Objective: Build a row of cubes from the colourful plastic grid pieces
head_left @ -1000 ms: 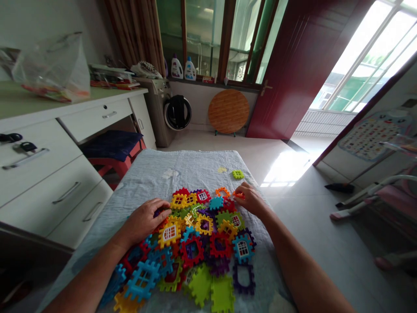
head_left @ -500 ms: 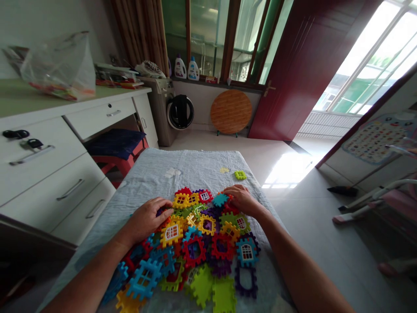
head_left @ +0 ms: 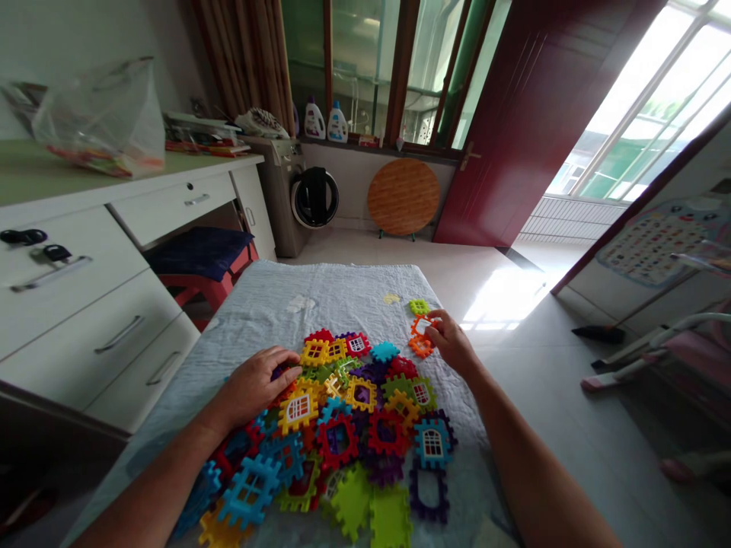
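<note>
A heap of colourful notched plastic building blocks [head_left: 361, 393] lies on the cloth-covered table. At the heap's left edge my left hand [head_left: 260, 384] rests open over some blocks, thumb and fingers apart. My right hand [head_left: 451, 342] pinches orange blocks [head_left: 421, 346] with its thumb and fingers, to the right of the heap. White shows within the upper orange piece; whether the two orange parts are joined I cannot tell. Just beyond them lies a small lime green window block [head_left: 419, 307]. Yellow window blocks [head_left: 315, 352] are close to my left fingertips, and a light blue block [head_left: 384, 352] lies between my hands.
The table's pale blue cloth [head_left: 343, 293] has an edge near my right forearm. On the left is a white desk [head_left: 131, 205] with a plastic bag [head_left: 108, 122] on top and a red stool [head_left: 211, 262] beside it. A washing machine [head_left: 285, 198] and a round wooden board [head_left: 403, 196] stand behind.
My right hand has moved right, off the heap's far right part, and now has orange blocks in its grip near the lime green block. My left hand has stayed in place.
</note>
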`<move>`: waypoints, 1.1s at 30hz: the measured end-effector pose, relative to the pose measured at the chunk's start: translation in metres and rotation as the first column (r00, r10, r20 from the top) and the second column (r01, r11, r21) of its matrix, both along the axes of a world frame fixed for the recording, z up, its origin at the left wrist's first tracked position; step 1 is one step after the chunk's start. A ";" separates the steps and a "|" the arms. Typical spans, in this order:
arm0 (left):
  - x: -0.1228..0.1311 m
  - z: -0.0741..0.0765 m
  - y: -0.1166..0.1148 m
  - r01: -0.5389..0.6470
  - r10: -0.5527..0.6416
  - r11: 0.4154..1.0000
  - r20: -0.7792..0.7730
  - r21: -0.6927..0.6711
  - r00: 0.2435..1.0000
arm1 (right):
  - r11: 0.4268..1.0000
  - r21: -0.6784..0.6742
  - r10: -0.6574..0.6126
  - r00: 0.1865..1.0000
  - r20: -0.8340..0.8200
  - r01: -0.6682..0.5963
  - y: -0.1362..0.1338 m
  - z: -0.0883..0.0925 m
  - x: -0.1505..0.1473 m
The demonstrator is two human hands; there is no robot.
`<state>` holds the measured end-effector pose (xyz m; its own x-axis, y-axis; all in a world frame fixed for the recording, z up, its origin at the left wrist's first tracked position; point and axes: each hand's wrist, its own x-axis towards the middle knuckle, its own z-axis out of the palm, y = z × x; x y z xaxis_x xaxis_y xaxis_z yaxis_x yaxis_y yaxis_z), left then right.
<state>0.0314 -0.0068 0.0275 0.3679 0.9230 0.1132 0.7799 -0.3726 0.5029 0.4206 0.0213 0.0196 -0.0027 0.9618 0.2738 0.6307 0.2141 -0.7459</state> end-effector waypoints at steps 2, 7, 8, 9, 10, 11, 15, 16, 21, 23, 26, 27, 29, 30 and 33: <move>0.000 0.000 0.000 -0.004 0.004 1.000 0.002 0.004 1.000 | 1.000 -0.023 0.002 0.998 0.070 -0.001 0.001 -0.001 0.005; -0.001 -0.001 -0.001 0.005 -0.005 1.000 -0.005 0.003 1.000 | 0.999 -0.045 0.033 0.936 0.350 -0.019 0.004 -0.008 0.008; -0.002 -0.001 -0.001 0.006 -0.006 1.000 -0.007 0.002 1.000 | 0.999 -0.048 0.032 0.921 0.388 -0.015 0.005 -0.010 0.008; -0.002 -0.001 -0.001 0.007 -0.007 1.000 -0.009 0.001 1.000 | 0.999 -0.053 0.029 0.908 0.418 -0.008 0.005 -0.010 0.008; -0.002 -0.002 -0.001 0.007 -0.007 1.000 -0.010 0.001 1.000 | 0.998 -0.061 0.024 0.898 0.439 0.002 0.004 -0.011 0.008; -0.002 -0.002 -0.001 0.007 -0.007 1.000 -0.011 0.002 1.000 | 0.997 -0.071 0.021 0.890 0.456 0.013 0.003 -0.010 0.008; -0.001 -0.002 0.000 0.007 -0.007 1.000 -0.014 0.002 1.000 | 0.993 -0.111 0.016 0.856 0.516 0.048 -0.002 -0.005 0.005; -0.001 -0.002 0.001 0.008 -0.008 1.000 -0.015 0.001 1.000 | 0.991 -0.120 0.013 0.847 0.531 0.059 -0.003 -0.004 0.004; -0.001 -0.002 0.000 0.008 -0.008 1.000 -0.008 0.004 1.000 | 0.988 -0.117 -0.017 0.811 0.585 0.105 -0.008 -0.001 -0.006; -0.001 -0.002 -0.001 0.007 -0.007 1.000 -0.004 0.006 1.000 | 0.989 -0.106 -0.022 0.805 0.592 0.105 -0.010 -0.001 -0.009; -0.001 -0.001 -0.001 0.003 -0.003 1.000 0.005 0.010 1.000 | 0.990 -0.102 -0.018 0.801 0.599 0.099 -0.011 -0.002 -0.012; -0.001 -0.001 -0.001 0.001 -0.001 1.000 0.010 0.013 1.000 | 0.990 -0.101 -0.018 0.800 0.599 0.097 -0.011 -0.002 -0.012; -0.001 0.000 -0.001 -0.003 0.002 1.000 0.021 0.019 1.000 | 0.991 -0.097 -0.017 0.802 0.597 0.093 -0.011 -0.002 -0.013; 0.000 0.000 -0.001 -0.004 0.004 1.000 0.025 0.021 1.000 | 0.992 -0.093 -0.017 0.803 0.595 0.090 -0.011 -0.002 -0.014; 0.000 0.001 -0.001 -0.004 0.004 1.000 0.025 0.022 1.000 | 0.994 -0.078 -0.020 0.808 0.589 0.082 -0.011 -0.001 -0.015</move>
<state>0.0315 -0.0080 0.0285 0.3612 0.9215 0.1428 0.7686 -0.3809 0.5140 0.4053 0.0104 0.0183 -0.0834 0.9861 0.1438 0.9622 0.1172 -0.2457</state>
